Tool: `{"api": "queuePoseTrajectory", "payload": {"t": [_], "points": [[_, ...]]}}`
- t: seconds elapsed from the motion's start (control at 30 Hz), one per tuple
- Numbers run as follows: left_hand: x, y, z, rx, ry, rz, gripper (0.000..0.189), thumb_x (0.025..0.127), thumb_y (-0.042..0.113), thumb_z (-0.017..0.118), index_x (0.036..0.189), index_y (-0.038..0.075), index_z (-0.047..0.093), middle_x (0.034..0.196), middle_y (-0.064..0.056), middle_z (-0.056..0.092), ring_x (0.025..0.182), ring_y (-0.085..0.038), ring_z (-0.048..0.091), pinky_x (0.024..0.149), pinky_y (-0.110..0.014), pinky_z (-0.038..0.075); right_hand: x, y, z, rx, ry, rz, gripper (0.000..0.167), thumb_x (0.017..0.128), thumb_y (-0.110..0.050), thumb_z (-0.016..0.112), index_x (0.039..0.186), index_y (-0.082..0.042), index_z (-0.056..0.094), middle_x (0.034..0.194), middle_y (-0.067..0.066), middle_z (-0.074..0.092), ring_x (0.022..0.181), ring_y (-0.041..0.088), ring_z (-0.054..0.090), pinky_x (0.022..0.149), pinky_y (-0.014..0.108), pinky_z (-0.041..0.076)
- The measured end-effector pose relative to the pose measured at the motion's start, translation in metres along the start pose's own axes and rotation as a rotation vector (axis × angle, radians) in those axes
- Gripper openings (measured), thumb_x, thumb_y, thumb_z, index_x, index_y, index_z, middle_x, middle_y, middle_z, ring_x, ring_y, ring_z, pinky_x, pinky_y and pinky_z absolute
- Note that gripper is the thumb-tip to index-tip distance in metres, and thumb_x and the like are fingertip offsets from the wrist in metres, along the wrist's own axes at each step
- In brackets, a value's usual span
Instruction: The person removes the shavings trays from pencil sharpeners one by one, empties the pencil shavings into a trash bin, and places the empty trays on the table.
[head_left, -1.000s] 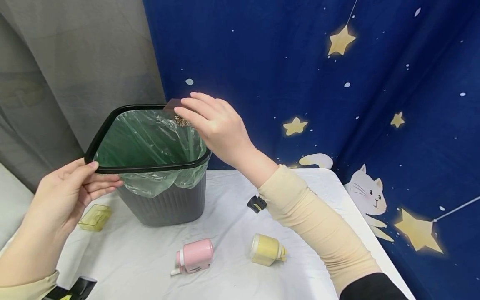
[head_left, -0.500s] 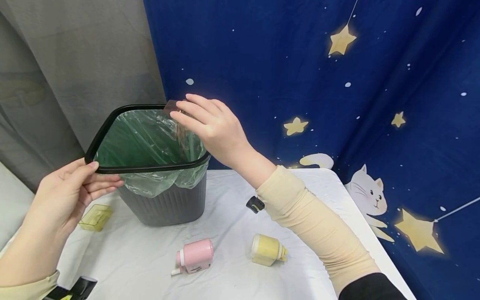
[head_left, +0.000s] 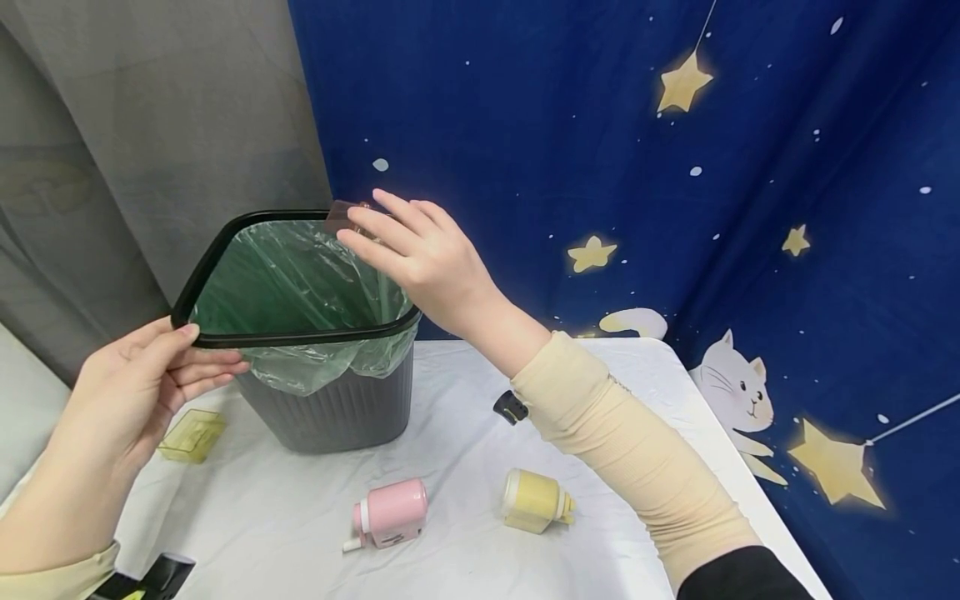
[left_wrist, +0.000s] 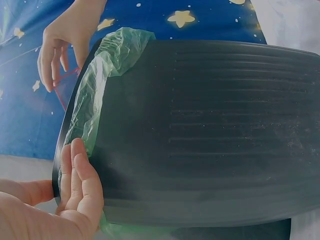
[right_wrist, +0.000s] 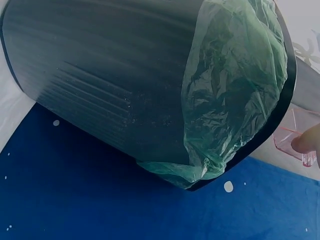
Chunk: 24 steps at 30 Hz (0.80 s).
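Note:
My left hand (head_left: 131, 383) grips the near left corner of a dark grey trash can (head_left: 337, 408), thumb on the black rim and fingers under it. A green plastic bag lines the can (left_wrist: 200, 125) and folds over its rim. Above the far right part of the opening, my right hand (head_left: 431, 258) holds a small clear pink plastic box (head_left: 339, 217), partly hidden by the fingers. In the right wrist view a fingertip presses the pink box (right_wrist: 287, 140), tilted beside the rim. No shavings show in it.
On the white table (head_left: 465, 433) lie a pink pencil sharpener (head_left: 393, 510) and a yellow pencil sharpener (head_left: 532, 500), each on its side. A clear yellow box (head_left: 192, 435) sits left of the can. A blue star-printed curtain (head_left: 510, 125) hangs behind.
Brown shavings seen at the pink box a second ago fell into the lined can and no longer show. My right hand has shifted slightly left; the left hand stays on the rim.

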<state>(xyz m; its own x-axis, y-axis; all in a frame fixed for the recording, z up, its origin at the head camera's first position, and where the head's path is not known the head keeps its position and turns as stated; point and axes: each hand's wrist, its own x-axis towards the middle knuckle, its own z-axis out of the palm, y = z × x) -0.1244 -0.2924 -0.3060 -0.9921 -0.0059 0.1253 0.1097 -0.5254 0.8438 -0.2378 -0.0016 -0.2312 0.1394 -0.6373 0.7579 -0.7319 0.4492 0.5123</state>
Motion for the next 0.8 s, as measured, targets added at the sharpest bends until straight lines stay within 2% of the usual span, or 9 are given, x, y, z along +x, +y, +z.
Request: {"api": "queuePoseTrajectory", "payload": {"t": [0.27,0.57,0.8], "points": [[-0.0002,-0.0002,0.0003,0.011,-0.002,0.001,0.086,0.101,-0.002,0.040,0.136,0.006,-0.038,0.082,-0.024,0.069,0.073,-0.034,0.070,0.066,-0.035,0.056,0.0004,0.0003,-0.0014,-0.021,-0.045,-0.049,0.036,0.098,0.004,0.045,0.118,-0.015,0.069,0.121,0.001,0.064,0.114,0.020,0.057,0.094,0.034,0.043],[-0.0003,-0.0006,-0.0004,0.015,-0.006,0.007,0.084,0.101,-0.001,0.039,0.138,0.006,-0.036,0.082,-0.025,0.069,0.073,-0.034,0.070,0.067,-0.035,0.056,0.0026,0.0016,0.0000,0.042,-0.034,-0.123,0.035,0.099,0.006,0.043,0.117,-0.009,0.069,0.120,0.004,0.064,0.113,0.024,0.056,0.098,0.029,0.041],[0.0008,-0.0012,0.0001,0.015,-0.001,0.008,0.084,0.101,-0.001,0.039,0.136,0.004,-0.037,0.081,-0.024,0.069,0.073,-0.034,0.070,0.066,-0.035,0.056,0.0012,-0.0007,0.0006,0.051,-0.065,-0.166,0.036,0.099,0.005,0.041,0.118,-0.009,0.068,0.122,0.005,0.063,0.116,0.026,0.055,0.101,0.031,0.040]]}}
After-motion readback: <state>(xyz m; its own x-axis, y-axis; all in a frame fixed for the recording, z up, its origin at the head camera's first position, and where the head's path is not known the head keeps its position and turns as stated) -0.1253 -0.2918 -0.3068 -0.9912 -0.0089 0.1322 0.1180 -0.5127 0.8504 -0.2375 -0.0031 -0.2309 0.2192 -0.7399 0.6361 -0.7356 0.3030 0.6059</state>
